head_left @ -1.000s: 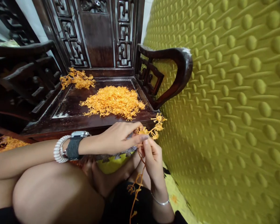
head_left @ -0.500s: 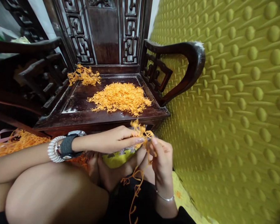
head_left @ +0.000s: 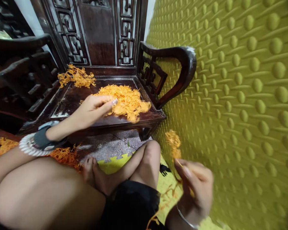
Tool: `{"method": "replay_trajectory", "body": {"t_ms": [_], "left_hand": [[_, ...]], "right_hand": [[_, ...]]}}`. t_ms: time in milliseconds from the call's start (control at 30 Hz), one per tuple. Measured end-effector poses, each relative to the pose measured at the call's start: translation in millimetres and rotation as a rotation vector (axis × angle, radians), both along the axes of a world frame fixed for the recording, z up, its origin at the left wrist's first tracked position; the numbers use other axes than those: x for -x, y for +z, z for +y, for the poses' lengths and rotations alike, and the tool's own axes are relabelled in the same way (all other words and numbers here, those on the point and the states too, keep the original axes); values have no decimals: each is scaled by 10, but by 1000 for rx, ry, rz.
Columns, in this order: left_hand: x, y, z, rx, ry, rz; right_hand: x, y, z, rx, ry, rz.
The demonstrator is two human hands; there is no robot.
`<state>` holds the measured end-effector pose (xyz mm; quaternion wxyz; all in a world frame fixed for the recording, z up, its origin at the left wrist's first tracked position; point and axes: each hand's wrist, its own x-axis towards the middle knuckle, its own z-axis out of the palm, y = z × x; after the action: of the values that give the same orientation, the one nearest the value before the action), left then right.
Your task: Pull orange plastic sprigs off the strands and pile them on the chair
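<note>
Dark carved chair before me: my left hand has just reached its orange pile, fingers pinched, while my right hand pinches a tuft beside it.

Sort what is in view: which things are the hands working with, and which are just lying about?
In use:
- left hand, fingertips at the large orange pile on the chair seat
- right hand, blurred, pinching an orange strand cluster

Lying about:
- small orange pile at the seat's back corner
- orange heap on the floor by the knee
- padded yellow wall
</note>
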<state>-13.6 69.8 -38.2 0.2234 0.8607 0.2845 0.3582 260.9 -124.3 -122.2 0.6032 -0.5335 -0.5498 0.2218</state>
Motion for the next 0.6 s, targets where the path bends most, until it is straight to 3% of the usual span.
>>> {"method": "replay_trajectory", "body": {"t_ms": [167,300,367,467,533,600], "left_hand": [[-262,-133,684,-116,311,-17],[-429,-155,1082,-89,318,-174],[-533,-150,1108,-38,230,-223],[-690,-139,892,99,13,-252],[-756,-133,649,320,-273,-254],[-779,-123,415,438,-504,-182]], "right_hand": [[295,162,395,103,104,-112],[306,140,512,151,125,-23],[291,112,541,175,118,39],[304,94,630,193,99,146],[329,103,713,178,83,204],[354,119,788,143,84,235]]}}
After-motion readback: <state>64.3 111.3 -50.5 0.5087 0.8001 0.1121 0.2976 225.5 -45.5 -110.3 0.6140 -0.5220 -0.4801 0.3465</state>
